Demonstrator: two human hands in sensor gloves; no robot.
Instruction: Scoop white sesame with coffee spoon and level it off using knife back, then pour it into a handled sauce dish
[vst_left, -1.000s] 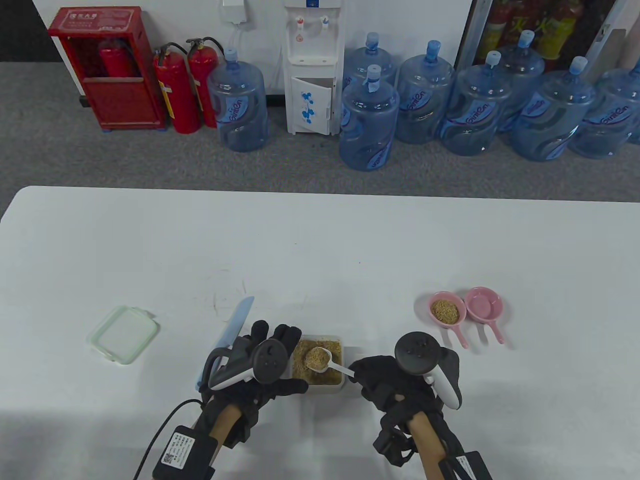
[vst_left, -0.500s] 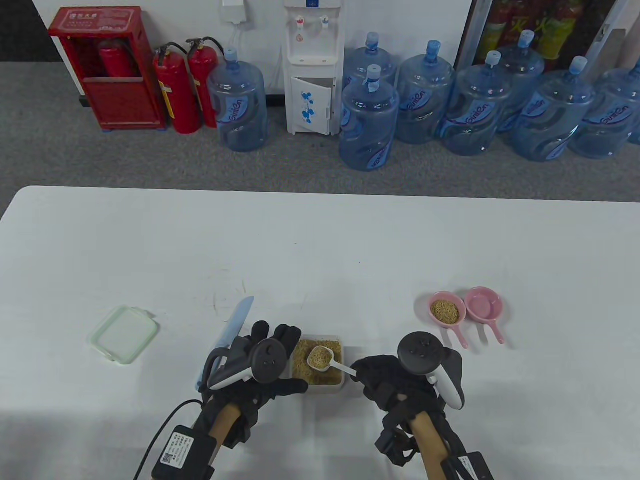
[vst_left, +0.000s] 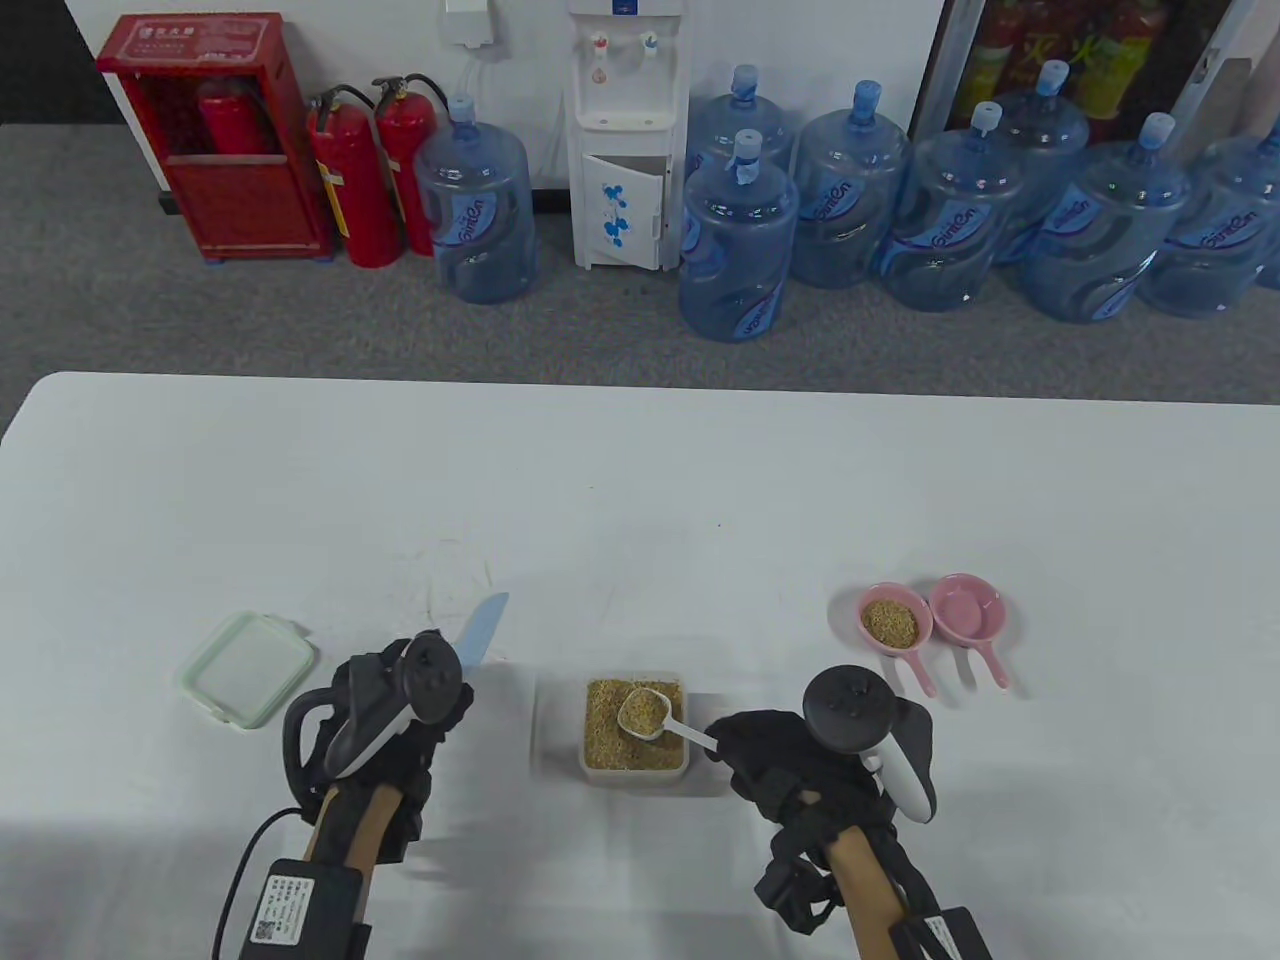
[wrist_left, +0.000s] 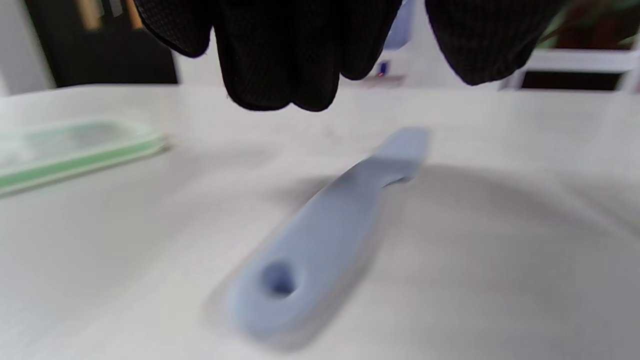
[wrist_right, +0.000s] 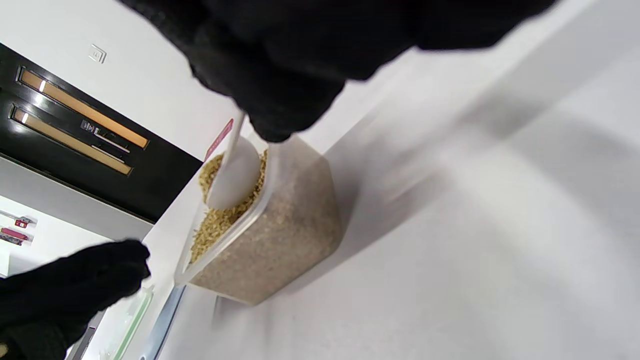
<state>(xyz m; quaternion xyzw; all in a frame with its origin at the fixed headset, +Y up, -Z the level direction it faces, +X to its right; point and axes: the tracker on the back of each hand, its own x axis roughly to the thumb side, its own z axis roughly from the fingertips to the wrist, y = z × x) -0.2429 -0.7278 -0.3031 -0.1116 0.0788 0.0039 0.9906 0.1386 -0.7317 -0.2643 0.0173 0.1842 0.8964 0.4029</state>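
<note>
Round white spoon (vst_left: 645, 711) brims with grainy tan sesame (vst_left: 612, 752).

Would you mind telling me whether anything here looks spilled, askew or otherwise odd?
Nothing stands out. No sesame shows on the table; the sesame container sits upright, the knife lies flat, and the heaped spoon is over the container.

Right hand (vst_left: 790, 765) pinches white coffee spoon (vst_left: 655, 716), its heaped bowl over the sesame box (vst_left: 634, 738). Left hand (vst_left: 395, 715) over blue knife (vst_left: 483, 625), grip unclear. Lid (vst_left: 246, 668) left. 2 pink sauce dishes (vst_left: 896, 622) right, 1 filled.
</note>
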